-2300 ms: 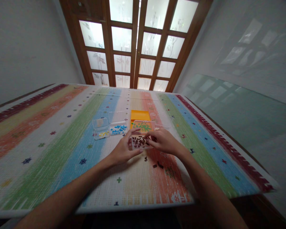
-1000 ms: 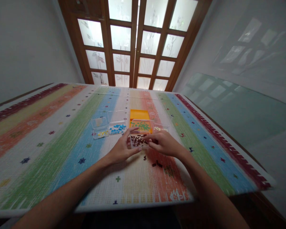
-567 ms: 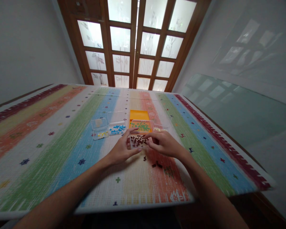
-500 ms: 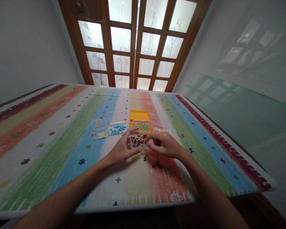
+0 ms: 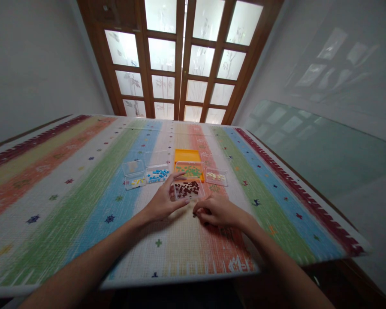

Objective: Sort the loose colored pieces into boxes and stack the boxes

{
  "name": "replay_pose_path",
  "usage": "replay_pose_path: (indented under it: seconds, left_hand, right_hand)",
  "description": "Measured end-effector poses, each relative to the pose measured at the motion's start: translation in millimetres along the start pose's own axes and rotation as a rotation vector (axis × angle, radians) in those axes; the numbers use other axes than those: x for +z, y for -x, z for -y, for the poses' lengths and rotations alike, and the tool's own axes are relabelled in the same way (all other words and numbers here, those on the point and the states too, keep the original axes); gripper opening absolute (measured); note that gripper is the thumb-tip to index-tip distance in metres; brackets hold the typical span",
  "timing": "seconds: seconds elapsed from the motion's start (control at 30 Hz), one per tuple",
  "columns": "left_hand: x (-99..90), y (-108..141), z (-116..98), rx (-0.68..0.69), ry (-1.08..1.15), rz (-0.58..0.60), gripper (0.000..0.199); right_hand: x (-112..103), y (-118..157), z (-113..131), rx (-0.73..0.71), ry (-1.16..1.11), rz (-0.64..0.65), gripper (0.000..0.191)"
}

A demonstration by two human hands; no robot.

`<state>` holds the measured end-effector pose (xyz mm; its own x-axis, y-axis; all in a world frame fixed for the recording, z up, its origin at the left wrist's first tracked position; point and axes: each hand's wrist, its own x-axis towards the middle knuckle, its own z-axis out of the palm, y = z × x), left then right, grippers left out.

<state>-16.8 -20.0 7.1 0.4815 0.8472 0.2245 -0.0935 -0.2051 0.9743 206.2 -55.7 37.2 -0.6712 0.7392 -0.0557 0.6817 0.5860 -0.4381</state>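
My left hand [image 5: 164, 201] grips the left side of a small clear plastic box [image 5: 197, 197], thumb along the near edge and fingers at the far edge. Dark brown little blocks [image 5: 187, 189] lie loose inside it. Just nearer than the box, my right hand [image 5: 217, 209] is at the tablecloth with thumb and forefinger pinched at a small brown block [image 5: 194, 215]. Its other fingers are curled, and the hand covers part of the cloth, where other brown blocks lay before.
Behind the box, an orange tray [image 5: 187, 154] holds a clear box of green pieces [image 5: 189, 171]. To the left are open clear boxes with blue pieces [image 5: 160, 172] and yellow pieces [image 5: 137, 182]. Cream pieces [image 5: 215, 176] fill a box at right. A striped tablecloth [image 5: 83, 214] covers the table.
My right hand has moved from the box's right edge down toward me, onto the brown blocks on the cloth. My left hand stays on the box. The box of cream pieces is now uncovered.
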Motion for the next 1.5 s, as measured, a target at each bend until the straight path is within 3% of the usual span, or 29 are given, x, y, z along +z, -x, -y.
replay_pose_path:
  seconds: [0.4, 0.77, 1.1, 1.27, 1.5]
  left_hand:
    - [-0.9, 0.7, 2.1, 0.006, 0.031, 0.007, 0.072]
    - [-1.1, 0.5, 1.6, 0.002, 0.033, 0.015, 0.071]
    - [-0.4, 0.6, -1.1, 0.005, 0.021, 0.013, 0.071]
    - [-0.7, 0.9, 1.1, 0.012, 0.016, 0.014, 0.072]
    - [-0.2, 1.3, 2.4, 0.014, 0.058, 0.045, 0.071]
  right_hand:
    - [10.5, 0.3, -3.7, -0.005, 0.061, -0.062, 0.018]
    - [-7.8, 11.6, -2.1, 0.210, 0.063, -0.007, 0.011]
    - [1.3, 7.7, -1.2, 0.057, -0.017, -0.021, 0.017]
    - [-12.9, 9.9, 8.1, -0.031, -0.175, -0.087, 0.017]
    - [-30.1, -8.2, 3.8, -0.019, -0.140, -0.335, 0.015]
